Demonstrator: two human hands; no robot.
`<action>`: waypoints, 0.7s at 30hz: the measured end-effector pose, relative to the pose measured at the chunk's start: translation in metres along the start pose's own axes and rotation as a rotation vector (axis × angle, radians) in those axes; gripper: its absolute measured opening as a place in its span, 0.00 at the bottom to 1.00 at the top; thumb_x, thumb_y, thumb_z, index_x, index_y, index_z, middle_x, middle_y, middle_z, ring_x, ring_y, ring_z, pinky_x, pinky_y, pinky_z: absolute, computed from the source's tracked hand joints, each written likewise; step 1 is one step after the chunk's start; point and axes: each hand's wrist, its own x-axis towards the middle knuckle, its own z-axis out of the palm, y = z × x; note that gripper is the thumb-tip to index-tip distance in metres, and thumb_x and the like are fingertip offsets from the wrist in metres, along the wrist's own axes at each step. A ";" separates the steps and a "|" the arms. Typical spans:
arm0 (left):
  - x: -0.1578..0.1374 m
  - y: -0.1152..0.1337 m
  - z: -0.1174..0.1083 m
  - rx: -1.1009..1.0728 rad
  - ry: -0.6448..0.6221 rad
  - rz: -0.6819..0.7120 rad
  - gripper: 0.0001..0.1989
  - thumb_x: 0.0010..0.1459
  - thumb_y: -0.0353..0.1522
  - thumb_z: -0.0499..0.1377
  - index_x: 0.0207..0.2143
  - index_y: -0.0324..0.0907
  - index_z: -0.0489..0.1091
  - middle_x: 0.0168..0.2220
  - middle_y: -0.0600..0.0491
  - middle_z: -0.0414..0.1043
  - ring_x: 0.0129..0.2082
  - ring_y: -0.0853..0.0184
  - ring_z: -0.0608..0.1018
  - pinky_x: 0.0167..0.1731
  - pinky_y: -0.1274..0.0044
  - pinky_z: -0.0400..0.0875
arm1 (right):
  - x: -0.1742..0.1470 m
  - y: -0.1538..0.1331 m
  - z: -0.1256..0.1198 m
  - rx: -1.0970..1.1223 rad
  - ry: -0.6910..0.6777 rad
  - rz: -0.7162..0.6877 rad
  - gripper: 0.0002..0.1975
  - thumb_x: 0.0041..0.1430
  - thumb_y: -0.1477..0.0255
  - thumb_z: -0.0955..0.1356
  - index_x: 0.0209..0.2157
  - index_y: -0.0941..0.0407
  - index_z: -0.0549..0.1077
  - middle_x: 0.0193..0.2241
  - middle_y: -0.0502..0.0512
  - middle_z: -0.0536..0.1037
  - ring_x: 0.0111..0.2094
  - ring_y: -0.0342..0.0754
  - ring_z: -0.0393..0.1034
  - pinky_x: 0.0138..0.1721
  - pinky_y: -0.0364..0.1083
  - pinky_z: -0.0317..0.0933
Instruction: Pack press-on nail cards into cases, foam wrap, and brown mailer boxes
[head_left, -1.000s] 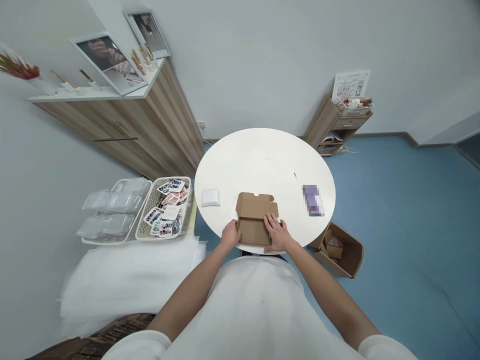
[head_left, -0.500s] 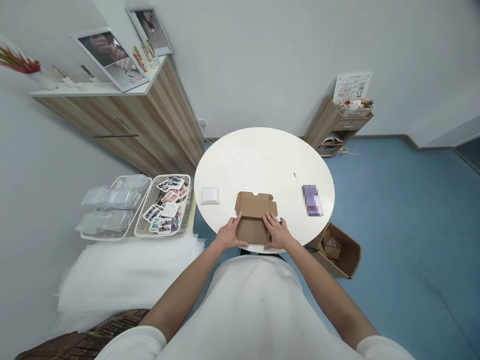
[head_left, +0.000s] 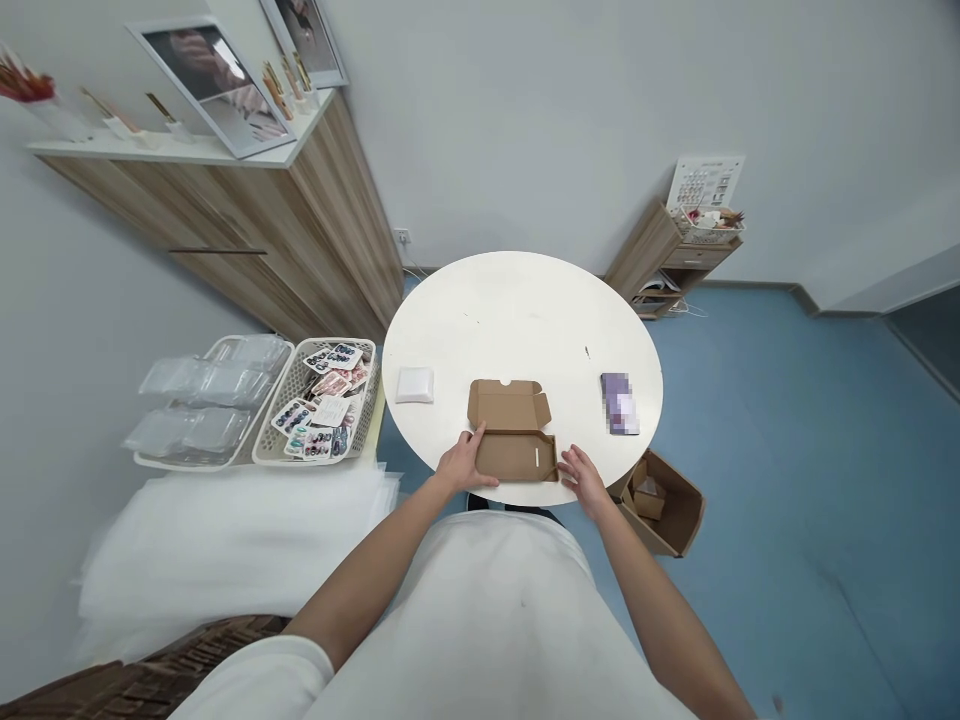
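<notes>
A brown cardboard box (head_left: 514, 456) lies near the front edge of the white round table (head_left: 517, 310), its lid (head_left: 508, 405) folded back away from me. Inside the tray is a small white strip (head_left: 537, 457) near the right end. My left hand (head_left: 459, 466) grips the left end of the box, with fingers on the far corner and the thumb along the near edge. Just off the box's right wall, my right hand (head_left: 585, 480) is open with its fingers apart; whether a fingertip touches the cardboard is hard to tell.
A white packet stack (head_left: 415, 385) lies on the table's left, a blurred purple item (head_left: 619, 404) on its right. Left stand a basket of nail cards (head_left: 315, 405) and a basket of clear packs (head_left: 202, 400). An open carton (head_left: 664, 505) sits on the floor at right.
My right hand has lifted off the cardboard and moved right. The box's right wall now stands up and the tray shows fully. My left hand stays at the left end.
</notes>
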 end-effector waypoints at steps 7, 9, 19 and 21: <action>0.006 0.013 0.007 -0.043 -0.032 -0.013 0.59 0.32 0.51 0.62 0.60 0.49 0.30 0.50 0.45 0.55 0.43 0.55 0.71 0.36 0.72 0.65 | -0.005 -0.024 0.008 0.040 0.050 -0.005 0.27 0.48 0.56 0.64 0.48 0.55 0.66 0.42 0.57 0.72 0.36 0.47 0.67 0.34 0.45 0.61; 0.006 0.016 0.008 -0.064 -0.035 -0.018 0.58 0.32 0.51 0.62 0.60 0.50 0.31 0.50 0.45 0.54 0.44 0.55 0.70 0.37 0.72 0.65 | -0.003 -0.028 0.012 -0.082 0.092 -0.057 0.25 0.45 0.59 0.66 0.46 0.55 0.67 0.38 0.55 0.73 0.33 0.45 0.67 0.34 0.44 0.60; 0.005 0.031 0.023 -0.156 -0.028 -0.077 0.58 0.33 0.49 0.63 0.60 0.51 0.31 0.47 0.47 0.56 0.42 0.57 0.71 0.35 0.74 0.64 | 0.023 -0.032 0.014 -0.794 0.063 -0.047 0.11 0.53 0.69 0.61 0.40 0.54 0.62 0.28 0.51 0.72 0.30 0.47 0.67 0.28 0.43 0.54; 0.006 0.034 0.024 -0.161 -0.033 -0.092 0.57 0.33 0.49 0.63 0.60 0.51 0.31 0.47 0.47 0.56 0.41 0.57 0.72 0.34 0.74 0.65 | 0.027 -0.034 0.015 -0.874 0.051 -0.036 0.10 0.54 0.71 0.60 0.39 0.54 0.61 0.30 0.53 0.72 0.31 0.48 0.67 0.28 0.43 0.53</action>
